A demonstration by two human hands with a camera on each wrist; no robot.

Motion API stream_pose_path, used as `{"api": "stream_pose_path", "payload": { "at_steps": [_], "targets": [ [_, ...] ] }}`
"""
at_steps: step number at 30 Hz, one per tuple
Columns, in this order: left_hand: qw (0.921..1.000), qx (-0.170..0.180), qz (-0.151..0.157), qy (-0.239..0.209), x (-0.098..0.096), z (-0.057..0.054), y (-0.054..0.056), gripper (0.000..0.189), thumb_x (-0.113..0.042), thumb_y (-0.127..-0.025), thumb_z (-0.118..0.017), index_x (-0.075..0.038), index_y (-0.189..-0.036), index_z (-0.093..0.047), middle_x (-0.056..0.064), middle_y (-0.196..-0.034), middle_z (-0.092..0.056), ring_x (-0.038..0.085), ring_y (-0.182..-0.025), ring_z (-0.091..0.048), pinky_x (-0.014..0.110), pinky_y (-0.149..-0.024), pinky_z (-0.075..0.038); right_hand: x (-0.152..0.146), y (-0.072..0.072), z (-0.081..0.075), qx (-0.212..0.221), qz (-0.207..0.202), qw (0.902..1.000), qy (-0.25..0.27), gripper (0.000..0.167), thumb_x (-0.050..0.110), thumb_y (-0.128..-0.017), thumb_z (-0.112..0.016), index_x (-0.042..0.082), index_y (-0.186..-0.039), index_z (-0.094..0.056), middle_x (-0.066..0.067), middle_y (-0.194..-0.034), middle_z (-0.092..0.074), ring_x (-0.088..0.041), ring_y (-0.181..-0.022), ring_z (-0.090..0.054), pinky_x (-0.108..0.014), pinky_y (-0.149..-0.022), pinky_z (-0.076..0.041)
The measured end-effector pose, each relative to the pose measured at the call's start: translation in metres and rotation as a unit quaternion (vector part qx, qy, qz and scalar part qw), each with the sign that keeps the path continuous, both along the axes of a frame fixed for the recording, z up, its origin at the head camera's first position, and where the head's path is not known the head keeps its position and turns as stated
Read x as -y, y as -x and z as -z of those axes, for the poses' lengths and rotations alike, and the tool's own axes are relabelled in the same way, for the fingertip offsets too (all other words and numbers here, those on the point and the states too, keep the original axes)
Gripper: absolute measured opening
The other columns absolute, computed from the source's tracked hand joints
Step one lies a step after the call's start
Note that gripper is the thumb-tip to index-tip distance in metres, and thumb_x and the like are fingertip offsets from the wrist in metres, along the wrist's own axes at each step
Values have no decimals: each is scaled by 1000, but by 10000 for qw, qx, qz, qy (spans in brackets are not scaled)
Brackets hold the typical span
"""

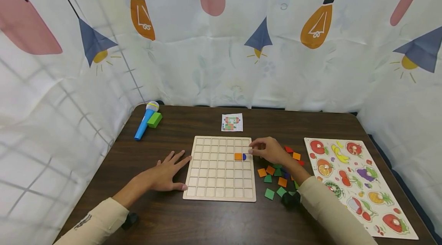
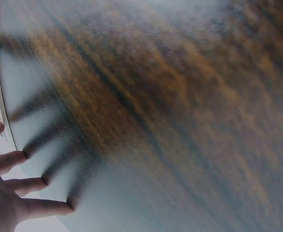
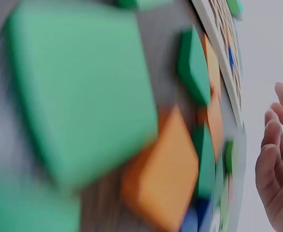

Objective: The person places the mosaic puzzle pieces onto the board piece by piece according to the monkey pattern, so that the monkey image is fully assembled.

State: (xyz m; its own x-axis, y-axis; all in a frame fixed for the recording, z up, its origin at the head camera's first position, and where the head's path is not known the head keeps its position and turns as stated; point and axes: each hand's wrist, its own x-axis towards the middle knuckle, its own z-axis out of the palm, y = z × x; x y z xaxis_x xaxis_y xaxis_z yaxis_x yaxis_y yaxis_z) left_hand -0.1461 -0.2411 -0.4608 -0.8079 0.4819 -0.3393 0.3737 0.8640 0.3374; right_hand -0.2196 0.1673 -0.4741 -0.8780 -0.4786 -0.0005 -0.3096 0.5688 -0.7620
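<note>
A wooden grid board (image 1: 219,172) lies on the dark table, with an orange square tile (image 1: 238,156) and a small blue piece (image 1: 244,157) side by side in its right part. My left hand (image 1: 169,172) is spread flat at the board's left edge, fingertips right at the rim. Over the right edge, close to the blue piece, hovers my right hand (image 1: 271,150) with loosely bent fingers. In the right wrist view nothing shows between its fingers (image 3: 272,130). Beneath the right forearm lie loose tiles, among them an orange tile (image 3: 168,176) and a green tile (image 3: 83,92).
A small printed pattern card (image 1: 232,122) lies behind the board. At the back left, a blue toy microphone (image 1: 145,122) rests beside a green block (image 1: 154,120). A fruit picture board (image 1: 359,187) covers the table's right side. Patterned curtains surround the table.
</note>
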Motion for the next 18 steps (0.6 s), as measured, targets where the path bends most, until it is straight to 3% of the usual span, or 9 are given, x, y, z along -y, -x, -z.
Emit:
{"api": "stream_pose_path", "payload": {
  "at_steps": [6,12,18],
  "targets": [
    [10000,-32,30,9,0,1,0,100,-65,-86,-67,-19,-161,-21,22,-167,-13,58,-148,-12,85,-97,-24,-46,0,-4,-75,196,9998,51,22,27,-95,-71,10,-109,-76,-2,-86,-67,-16,-69,-64,-28,-63,-52],
    [10000,1,47,-38,0,0,0,100,-63,-87,-68,-17,-161,-21,23,-166,-13,59,-147,-12,86,-97,-23,-91,-1,1,-146,333,9993,-128,21,22,-97,-68,8,-111,-76,-9,-103,-74,-15,-83,-69,-26,-71,-55],
    [10000,0,68,-49,-1,-2,-1,99,-62,-87,-68,-17,-161,-21,23,-166,-13,60,-147,-12,86,-96,-23,-113,-3,3,-391,637,9949,-674,20,19,-96,-70,7,-110,-76,-13,-108,-72,-27,-95,-68,-40,-79,-56]
  ]
}}
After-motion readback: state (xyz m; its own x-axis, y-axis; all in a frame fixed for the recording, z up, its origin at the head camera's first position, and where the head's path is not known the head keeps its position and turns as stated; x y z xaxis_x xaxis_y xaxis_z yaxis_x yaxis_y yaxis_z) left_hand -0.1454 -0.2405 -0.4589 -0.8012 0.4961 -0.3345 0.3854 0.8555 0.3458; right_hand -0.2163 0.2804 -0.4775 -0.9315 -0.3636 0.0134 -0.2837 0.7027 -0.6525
